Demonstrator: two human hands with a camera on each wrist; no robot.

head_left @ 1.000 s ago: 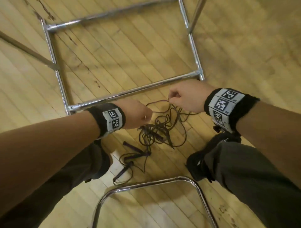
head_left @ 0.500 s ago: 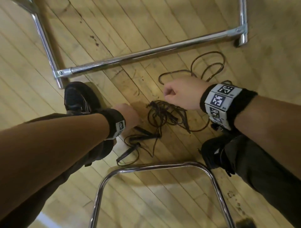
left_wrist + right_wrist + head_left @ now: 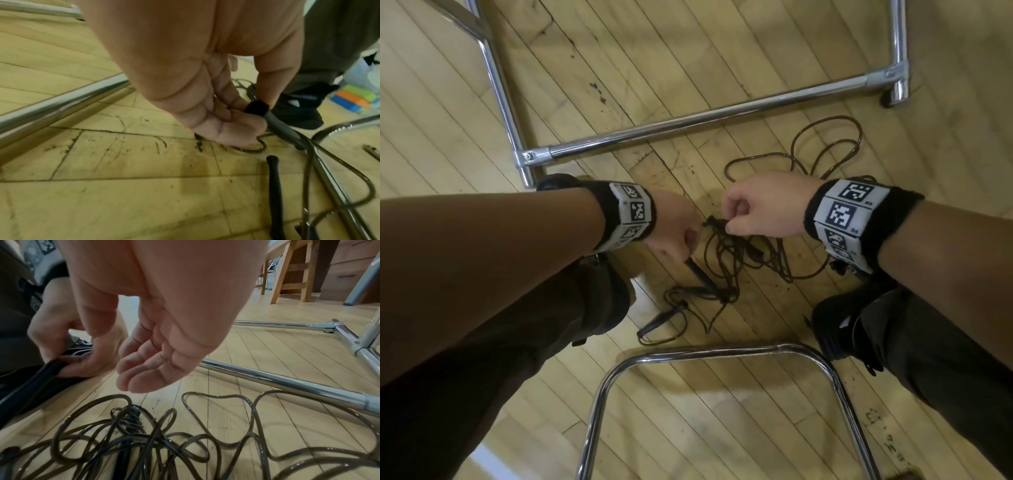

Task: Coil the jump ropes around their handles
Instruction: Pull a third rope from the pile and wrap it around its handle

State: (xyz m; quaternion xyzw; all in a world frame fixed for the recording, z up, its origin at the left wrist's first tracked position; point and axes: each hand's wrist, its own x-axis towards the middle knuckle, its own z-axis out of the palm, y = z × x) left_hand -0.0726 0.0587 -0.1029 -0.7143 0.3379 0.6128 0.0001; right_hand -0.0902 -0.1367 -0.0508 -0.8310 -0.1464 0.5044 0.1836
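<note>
Dark jump ropes lie in a tangle [image 3: 739, 253] on the wood floor between my feet, with loose loops [image 3: 825, 144] trailing to the far right. My left hand [image 3: 685, 243] grips one black handle [image 3: 700, 274] by its top end, shown between thumb and fingers in the left wrist view [image 3: 257, 106]. My right hand [image 3: 736, 219] hovers just right of it above the tangle [image 3: 144, 443]; in the right wrist view its fingers [image 3: 144, 378] hang loosely curled and hold nothing. Another handle [image 3: 657, 322] lies on the floor nearer me, and one [image 3: 274, 186] lies by my left hand.
A chrome rack base tube [image 3: 688, 123] crosses the floor just beyond the ropes, with a castor [image 3: 890, 99] at its right end. A bent chrome tube [image 3: 722, 353] arches close to me. My black shoes [image 3: 839, 325] flank the tangle. Wooden chair legs [image 3: 287, 272] stand farther off.
My left hand went down to the handles on the floor and now holds one raised beside my right hand. The right hand stayed over the tangle. My head has tilted downward.
</note>
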